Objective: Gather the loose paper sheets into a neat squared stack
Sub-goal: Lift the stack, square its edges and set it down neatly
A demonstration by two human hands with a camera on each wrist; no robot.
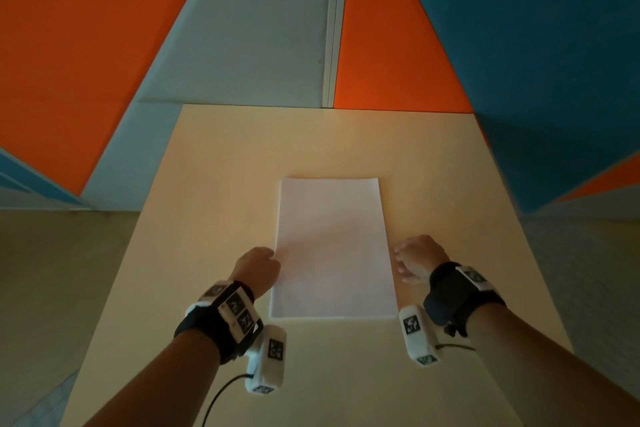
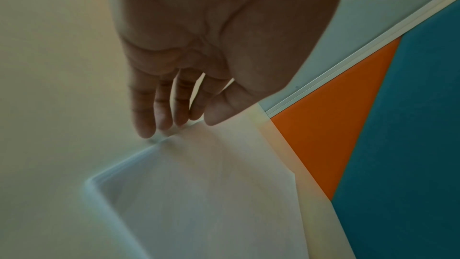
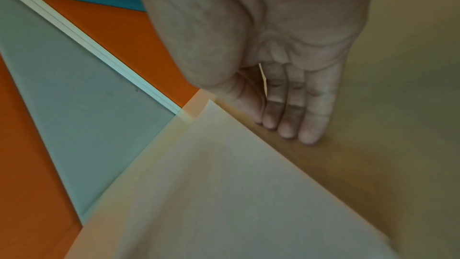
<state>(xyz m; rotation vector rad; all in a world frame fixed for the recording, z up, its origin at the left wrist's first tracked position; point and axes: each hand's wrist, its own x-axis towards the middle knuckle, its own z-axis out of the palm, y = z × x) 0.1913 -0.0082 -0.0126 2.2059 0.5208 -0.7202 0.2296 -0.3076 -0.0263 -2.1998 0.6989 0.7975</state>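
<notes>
Paper stack point(image 1: 332, 246): plain white, no print or marks visible; edges read faintly bluish in the left wrist view.

Desk point(image 1: 225, 156): pale cream-beige, uniform, no grain or pattern.

Wall panels point(image 1: 86, 45): flat blocks of orange, light grey and teal-blue, cut in angular shapes; a white strip point(image 1: 334, 24) runs vertically between grey and orange.

Floor point(image 1: 52, 270): dull grey-tan.

Wrist straps point(image 1: 207, 333): black, each carrying white blocks point(image 1: 268, 364) with black-and-white square marker patterns. A black cable point(image 1: 216, 399) trails from the left one.
</notes>
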